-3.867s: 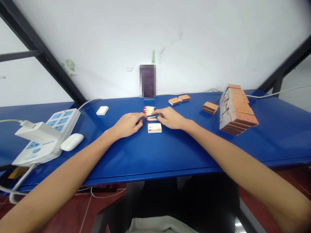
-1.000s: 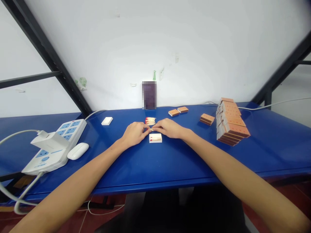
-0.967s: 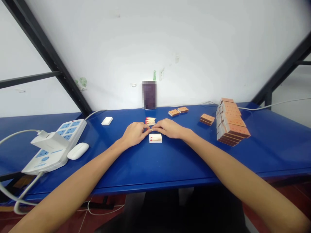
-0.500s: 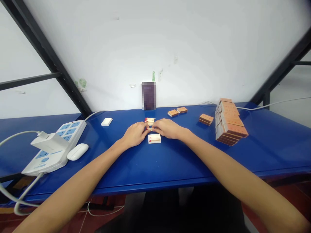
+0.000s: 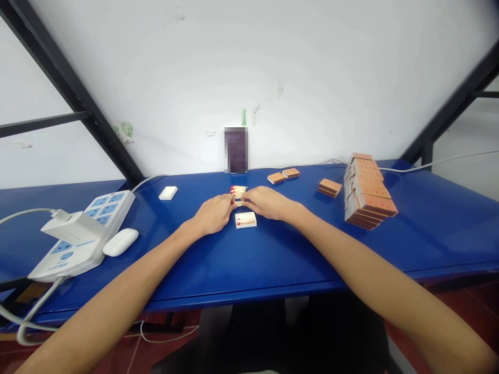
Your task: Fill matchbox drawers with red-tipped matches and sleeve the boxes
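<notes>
My left hand [image 5: 213,213] and my right hand [image 5: 270,202] rest on the table with fingers pinched together, almost meeting. Between their fingertips lie a few matches [image 5: 238,203], one hand at each end; the exact number is hard to make out. Just beyond the fingertips is a small pile of red-headed matches [image 5: 239,190], partly hidden by my fingers. Nearer to me, below both hands, sits a white matchbox tray [image 5: 246,225] with a few matches inside, red heads to the left.
Stacked orange matchboxes [image 5: 370,192] stand at right, with a smaller stack [image 5: 330,188] beside them and two boxes [image 5: 284,175] farther back. At left are a white box [image 5: 168,193], a power strip [image 5: 78,244] with a charger, and a white earbud case [image 5: 121,242].
Both hands have shifted slightly away from the tray, toward the match pile, keeping their pinch on the matches. The whole view has moved a little.
</notes>
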### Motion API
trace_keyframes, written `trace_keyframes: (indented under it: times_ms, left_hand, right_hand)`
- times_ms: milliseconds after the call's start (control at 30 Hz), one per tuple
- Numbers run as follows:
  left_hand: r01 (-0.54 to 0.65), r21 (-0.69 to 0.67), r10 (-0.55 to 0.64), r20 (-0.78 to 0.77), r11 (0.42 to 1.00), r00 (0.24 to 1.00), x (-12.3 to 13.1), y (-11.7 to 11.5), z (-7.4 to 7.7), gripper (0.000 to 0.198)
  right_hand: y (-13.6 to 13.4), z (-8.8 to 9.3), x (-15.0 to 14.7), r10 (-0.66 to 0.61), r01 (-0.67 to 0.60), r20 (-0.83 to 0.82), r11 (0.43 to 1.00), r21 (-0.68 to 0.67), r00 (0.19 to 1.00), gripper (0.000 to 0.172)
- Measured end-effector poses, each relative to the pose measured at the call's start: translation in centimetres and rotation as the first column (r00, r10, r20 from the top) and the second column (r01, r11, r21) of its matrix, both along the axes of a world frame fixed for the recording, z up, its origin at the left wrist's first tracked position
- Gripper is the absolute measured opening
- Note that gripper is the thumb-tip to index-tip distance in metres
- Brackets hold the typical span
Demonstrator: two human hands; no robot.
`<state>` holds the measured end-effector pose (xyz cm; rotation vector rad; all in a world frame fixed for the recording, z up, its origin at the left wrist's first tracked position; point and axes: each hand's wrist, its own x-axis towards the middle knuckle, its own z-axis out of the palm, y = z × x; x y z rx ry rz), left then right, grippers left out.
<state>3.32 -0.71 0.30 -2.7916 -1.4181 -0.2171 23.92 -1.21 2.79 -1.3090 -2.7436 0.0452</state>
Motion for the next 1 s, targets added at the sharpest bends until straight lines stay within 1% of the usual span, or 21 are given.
trace_keyframes:
  times_ms: [67, 133, 200, 267, 333, 433, 567, 733, 900, 1000]
  left_hand:
    - [0.009, 0.009, -0.008, -0.008, 1.0, 1.0, -0.2, -0.2, 0.4, 0.03]
    - [0.022, 0.004, -0.022, -0.007, 1.0, 1.0, -0.4, -0.7, 1.1, 0.029]
    - [0.039, -0.014, -0.039, 0.02, 0.999, 0.999, -0.7, -1.4, 1.9, 0.027]
    - [0.065, -0.04, -0.063, 0.065, 0.997, 0.996, -0.7, -2.1, 2.3, 0.027]
    - [0.114, -0.091, -0.103, 0.114, 0.989, 0.988, -0.4, -2.8, 2.3, 0.027]
    - [0.183, -0.153, -0.16, 0.148, 0.971, 0.976, 0.2, -3.5, 1.8, 0.029]
    - [0.171, -0.153, -0.15, 0.145, 0.973, 0.978, 0.5, -3.7, 1.5, 0.031]
    - [0.17, -0.143, -0.146, 0.162, 0.975, 0.976, 0.3, -3.5, 1.8, 0.033]
    - [0.183, -0.009, -0.18, 0.146, 0.983, 0.973, 0.2, -3.8, 2.4, 0.025]
    - [0.185, 0.045, -0.189, 0.1, 0.982, 0.977, 0.2, -3.9, 2.5, 0.032]
  right_hand:
    - [-0.2, 0.3, 0.2, -0.014, 0.014, -0.003, 1.0, 0.013, 1.0, 0.029]
    - [-0.5, 0.8, 0.6, -0.019, 0.019, -0.042, 1.0, 0.004, 0.999, 0.029]
    - [-1.1, 1.5, 1.0, 0.004, -0.007, -0.122, 1.0, -0.024, 0.993, 0.028]
    - [-1.8, 2.4, 1.4, 0.03, -0.044, -0.209, 0.997, -0.06, 0.977, 0.026]
    - [-2.4, 3.2, 1.8, 0.038, -0.067, -0.268, 0.993, -0.101, 0.963, 0.025]
    - [-2.8, 3.8, 2.2, 0.059, -0.116, -0.293, 0.976, -0.182, 0.954, 0.023]
    - [-2.6, 3.6, 2.6, 0.099, -0.177, -0.278, 0.946, -0.273, 0.955, 0.021]
    - [-2.3, 3.2, 2.6, 0.081, -0.166, -0.283, 0.942, -0.291, 0.956, 0.021]
    - [-2.2, 2.5, 2.2, 0.078, -0.146, -0.249, 0.952, -0.269, 0.965, 0.018]
    - [-2.0, 2.1, 2.1, 0.071, -0.134, -0.238, 0.956, -0.261, 0.969, 0.017]
